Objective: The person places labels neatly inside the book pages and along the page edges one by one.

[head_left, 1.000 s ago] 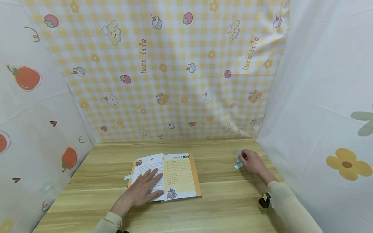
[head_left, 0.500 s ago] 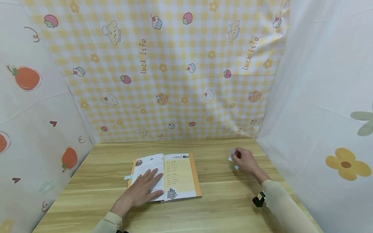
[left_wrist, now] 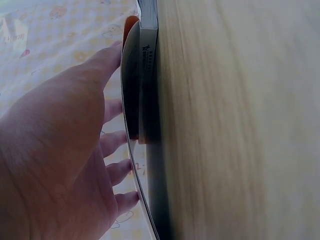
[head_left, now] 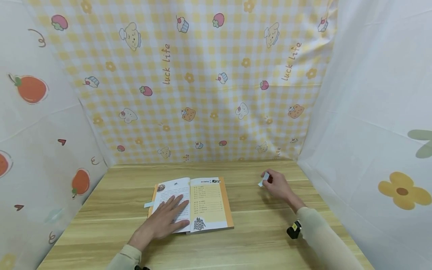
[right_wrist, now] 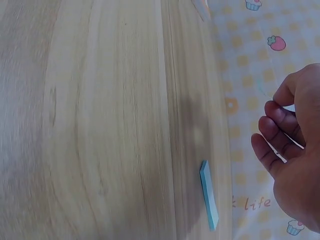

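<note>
An open book (head_left: 210, 206) lies on the wooden table, a white text page on its left and a yellow contents page on its right. My left hand (head_left: 165, 220) rests spread on the left page; the left wrist view has its fingertips (left_wrist: 129, 200) along the curved page. A light blue sticky strip (head_left: 148, 205) sticks out from the book's left edge. Right of the book, above the table, my right hand (head_left: 279, 186) pinches another light blue sticky strip (head_left: 264, 179) between thumb and fingers. A small pad of blue sticky strips (right_wrist: 209, 196) lies below that hand, hidden in the head view.
The wooden table (head_left: 249, 243) reaches back to a yellow checked cloth (head_left: 209, 93). White cloth walls (head_left: 364, 131) stand at both sides. A black wrist camera (head_left: 294, 229) hangs at the right sleeve.
My right hand has lifted a strip off the pad and moved left toward the book. My left hand has stayed on the page.
</note>
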Action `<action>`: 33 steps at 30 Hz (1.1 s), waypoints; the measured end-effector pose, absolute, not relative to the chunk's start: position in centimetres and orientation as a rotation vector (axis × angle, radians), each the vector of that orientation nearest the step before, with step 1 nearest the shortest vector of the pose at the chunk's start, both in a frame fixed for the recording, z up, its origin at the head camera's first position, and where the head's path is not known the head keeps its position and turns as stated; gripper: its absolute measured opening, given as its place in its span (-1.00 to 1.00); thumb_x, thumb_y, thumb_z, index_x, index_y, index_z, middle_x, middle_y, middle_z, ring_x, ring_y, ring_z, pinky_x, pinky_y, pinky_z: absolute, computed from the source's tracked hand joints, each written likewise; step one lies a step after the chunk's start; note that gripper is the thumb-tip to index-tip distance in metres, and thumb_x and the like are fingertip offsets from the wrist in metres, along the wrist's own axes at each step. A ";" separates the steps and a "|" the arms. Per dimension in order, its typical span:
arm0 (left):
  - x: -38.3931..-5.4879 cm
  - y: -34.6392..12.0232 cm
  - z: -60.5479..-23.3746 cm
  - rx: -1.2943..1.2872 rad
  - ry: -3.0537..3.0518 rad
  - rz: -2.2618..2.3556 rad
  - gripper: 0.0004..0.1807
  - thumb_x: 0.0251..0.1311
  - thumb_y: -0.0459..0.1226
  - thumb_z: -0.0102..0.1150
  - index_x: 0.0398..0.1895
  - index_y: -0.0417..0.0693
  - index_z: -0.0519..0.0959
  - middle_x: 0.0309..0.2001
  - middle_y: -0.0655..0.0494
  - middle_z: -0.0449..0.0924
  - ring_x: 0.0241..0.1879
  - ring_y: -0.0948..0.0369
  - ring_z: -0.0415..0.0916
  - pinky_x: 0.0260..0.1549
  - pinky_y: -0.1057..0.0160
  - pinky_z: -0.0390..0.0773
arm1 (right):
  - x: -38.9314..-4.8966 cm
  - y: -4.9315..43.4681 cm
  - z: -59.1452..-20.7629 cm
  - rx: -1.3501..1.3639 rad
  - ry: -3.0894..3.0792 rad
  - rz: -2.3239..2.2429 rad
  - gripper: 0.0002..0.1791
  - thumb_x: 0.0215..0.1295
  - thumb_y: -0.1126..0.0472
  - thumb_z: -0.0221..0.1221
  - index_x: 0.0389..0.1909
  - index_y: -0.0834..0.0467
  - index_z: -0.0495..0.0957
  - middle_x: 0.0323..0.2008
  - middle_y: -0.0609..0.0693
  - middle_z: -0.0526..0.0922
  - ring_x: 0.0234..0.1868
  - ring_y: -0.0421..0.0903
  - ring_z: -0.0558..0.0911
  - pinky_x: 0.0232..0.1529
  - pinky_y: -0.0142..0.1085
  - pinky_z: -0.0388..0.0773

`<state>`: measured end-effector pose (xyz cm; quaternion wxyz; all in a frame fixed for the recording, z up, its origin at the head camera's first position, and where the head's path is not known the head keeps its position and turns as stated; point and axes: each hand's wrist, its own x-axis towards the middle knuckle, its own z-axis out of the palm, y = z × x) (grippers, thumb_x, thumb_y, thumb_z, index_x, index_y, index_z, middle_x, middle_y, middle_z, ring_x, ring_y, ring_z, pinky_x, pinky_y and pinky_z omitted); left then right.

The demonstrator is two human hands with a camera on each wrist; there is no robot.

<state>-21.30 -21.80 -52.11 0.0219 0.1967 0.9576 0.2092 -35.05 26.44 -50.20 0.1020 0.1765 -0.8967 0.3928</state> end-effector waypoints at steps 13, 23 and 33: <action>-21.3 -21.9 -51.9 0.609 2.960 0.656 -0.12 0.63 0.28 0.15 0.79 0.00 0.32 0.84 -0.19 0.11 0.83 -0.38 -0.02 0.72 -0.63 -0.02 | -35.7 24.0 -50.1 0.579 -2.677 1.164 -0.84 0.46 0.42 0.27 -0.01 0.27 0.68 -0.24 0.14 0.77 -0.36 -0.22 0.63 -0.36 -0.42 0.58; -21.3 -21.9 -51.8 0.601 2.950 0.655 -0.13 0.63 0.27 0.16 0.78 0.01 0.33 0.84 -0.19 0.10 0.83 -0.37 -0.03 0.72 -0.63 -0.02 | -36.0 21.5 -50.5 0.642 -2.706 1.118 -0.86 0.50 0.38 0.25 -0.03 0.23 0.72 -0.23 0.12 0.80 -0.34 -0.23 0.64 -0.34 -0.41 0.59; -21.3 -21.8 -51.7 0.603 2.951 0.654 -0.13 0.64 0.26 0.17 0.78 0.01 0.33 0.84 -0.19 0.11 0.83 -0.37 -0.03 0.72 -0.63 -0.01 | -37.0 19.0 -50.8 0.647 -2.720 1.121 -0.85 0.52 0.35 0.30 -0.01 0.27 0.76 -0.20 0.14 0.82 -0.31 -0.17 0.65 -0.31 -0.40 0.60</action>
